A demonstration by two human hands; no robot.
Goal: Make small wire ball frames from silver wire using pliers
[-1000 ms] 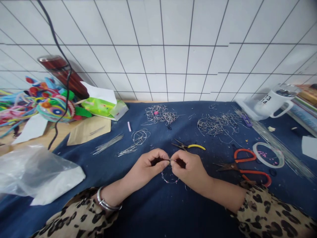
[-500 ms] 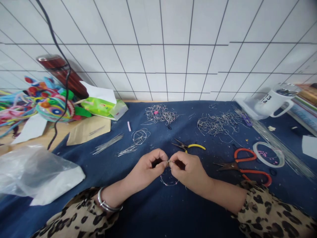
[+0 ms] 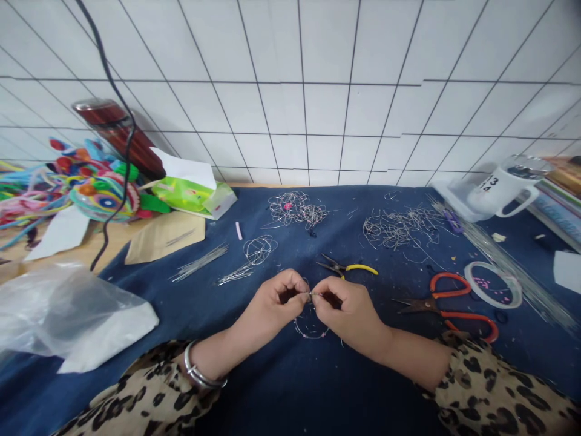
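Observation:
A thin wire loop [image 3: 312, 336] with small pink beads hangs below my fingertips, over the dark blue cloth [image 3: 272, 387]. My left hand [image 3: 278, 303] pinches the wire at the loop's top between thumb and forefinger. Close against it, my right hand [image 3: 348, 310] pinches the same wire from the other side. The fingertips nearly meet. Just behind my right hand lie pliers [image 3: 361, 268] with a yellow handle. Red-handled scissors [image 3: 449, 293] rest to the right, beside a round clear dish [image 3: 472, 292] holding pink beads.
Tangled wire [image 3: 399, 227] and another wire tangle [image 3: 295, 209] lie towards the tiled wall. Straight wires [image 3: 200, 263] are at left, near a plastic bag [image 3: 77, 315]. A white mug [image 3: 508, 188] stands at right; a dark red flask [image 3: 120, 136] leans at back left.
The whole view has shifted slightly, with objects appearing a little further right. Both hands keep their pinch on the wire, and the beaded loop has barely moved.

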